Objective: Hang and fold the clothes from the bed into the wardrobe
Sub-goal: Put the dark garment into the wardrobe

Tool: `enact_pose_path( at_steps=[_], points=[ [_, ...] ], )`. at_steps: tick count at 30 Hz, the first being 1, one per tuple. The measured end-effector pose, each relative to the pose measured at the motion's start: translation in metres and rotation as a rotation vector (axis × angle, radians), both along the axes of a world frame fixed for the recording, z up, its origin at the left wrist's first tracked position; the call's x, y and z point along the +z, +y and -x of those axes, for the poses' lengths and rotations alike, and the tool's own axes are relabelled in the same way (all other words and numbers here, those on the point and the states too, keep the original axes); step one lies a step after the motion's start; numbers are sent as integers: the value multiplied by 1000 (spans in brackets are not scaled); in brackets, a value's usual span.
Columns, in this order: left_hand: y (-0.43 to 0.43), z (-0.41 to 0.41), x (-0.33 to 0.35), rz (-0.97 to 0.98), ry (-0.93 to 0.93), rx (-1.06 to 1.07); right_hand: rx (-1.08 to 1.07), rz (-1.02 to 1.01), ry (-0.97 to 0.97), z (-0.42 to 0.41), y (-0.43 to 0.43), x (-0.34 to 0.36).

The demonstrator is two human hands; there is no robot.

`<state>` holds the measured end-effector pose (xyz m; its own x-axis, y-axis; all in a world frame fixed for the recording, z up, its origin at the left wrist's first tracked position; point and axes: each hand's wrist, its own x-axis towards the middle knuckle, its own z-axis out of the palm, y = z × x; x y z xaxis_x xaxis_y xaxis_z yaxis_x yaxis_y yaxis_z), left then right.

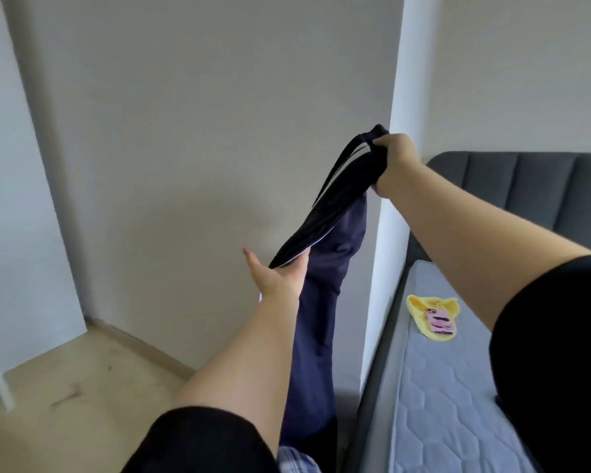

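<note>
A dark navy pair of trousers (pixel 325 288) with white side stripes hangs in front of me. My right hand (pixel 394 162) grips its top end, raised beside the white wall corner. My left hand (pixel 277 274) is lower and to the left, palm up with straight fingers, supporting a striped fold of the cloth. The rest of the garment drops straight down between my arms toward the floor. On the bed (pixel 440 404) to the right lies a yellow garment (pixel 432 315) with a pink tag on it.
A dark grey padded headboard (pixel 526 186) stands at the right. A white wall corner (pixel 386 233) juts out between me and the bed. A tall white panel (pixel 21 233) stands at the left on the wooden floor (pixel 82 404).
</note>
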<state>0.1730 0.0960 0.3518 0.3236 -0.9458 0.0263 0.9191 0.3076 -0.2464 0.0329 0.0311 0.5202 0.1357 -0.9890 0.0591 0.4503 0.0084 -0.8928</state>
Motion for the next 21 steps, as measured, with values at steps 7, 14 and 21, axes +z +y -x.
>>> enact_pose_path(
  at_steps=[7, 14, 21],
  points=[
    [-3, 55, -29, -614, -541, 235, -254, -91, -44, 114, -26, -80],
    [-34, 186, -131, -571, -1001, -23, -701, -203, 77, 251, -44, -166],
    [-1, 309, -295, -702, -1228, -1185, -878, -394, 652, 387, -45, -318]
  ],
)
